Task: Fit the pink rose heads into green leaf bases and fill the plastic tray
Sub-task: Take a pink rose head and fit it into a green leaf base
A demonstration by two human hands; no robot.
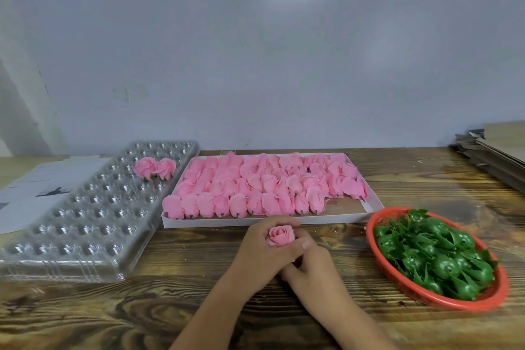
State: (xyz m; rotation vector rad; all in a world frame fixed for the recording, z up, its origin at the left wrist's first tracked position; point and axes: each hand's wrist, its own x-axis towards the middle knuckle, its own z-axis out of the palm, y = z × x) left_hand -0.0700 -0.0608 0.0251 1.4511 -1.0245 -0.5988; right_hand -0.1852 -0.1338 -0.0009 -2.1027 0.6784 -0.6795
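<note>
A pink rose head sits upright between both my hands over the wooden table. My left hand wraps around it from the left, and my right hand presses against its lower right side. Whether a leaf base is under it is hidden by my fingers. The clear plastic tray lies at the left with two finished roses in its far cells. A white box holds several rows of pink rose heads. A red basket of green leaf bases stands at the right.
Printed paper sheets lie at the far left beside the tray. Stacked cardboard sits at the far right edge. A pale wall runs along the back of the table. Bare wood stretches along the front.
</note>
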